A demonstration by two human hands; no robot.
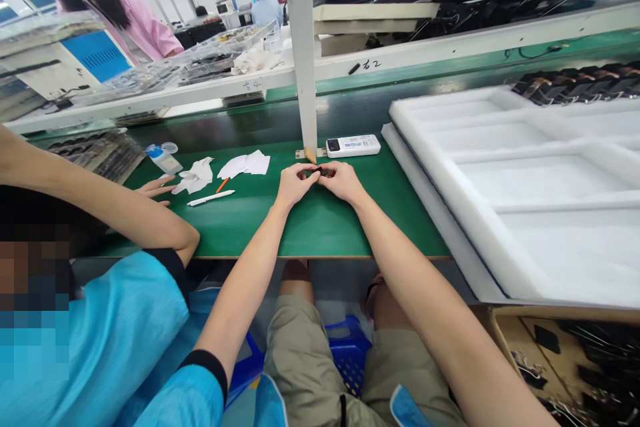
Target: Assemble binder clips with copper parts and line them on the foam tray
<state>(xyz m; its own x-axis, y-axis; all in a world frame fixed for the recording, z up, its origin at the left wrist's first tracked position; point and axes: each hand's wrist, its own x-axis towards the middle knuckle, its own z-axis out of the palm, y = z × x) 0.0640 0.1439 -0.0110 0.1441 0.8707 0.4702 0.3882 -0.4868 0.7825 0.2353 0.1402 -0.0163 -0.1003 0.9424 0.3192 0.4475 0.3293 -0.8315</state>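
Over the green bench top (330, 227), my left hand (294, 184) and my right hand (343, 180) meet in front of the white post. Between their fingertips is a small dark piece (318, 171), pinched from both sides. Most of it is covered by the fingers, so its kind cannot be made out. Just behind the hands, a small tan piece (311, 155) leans at the foot of the post, and a white handheld device (353, 145) with a dark screen lies to the right of it.
A white foam tray (520, 213) with compartments fills the right side, with dark parts (580, 83) at its far end. Below it stands a cardboard box (535, 360) of black pieces. At left are a co-worker's arm (125, 207), a white pen (211, 198), papers (245, 165) and a bottle (164, 159).
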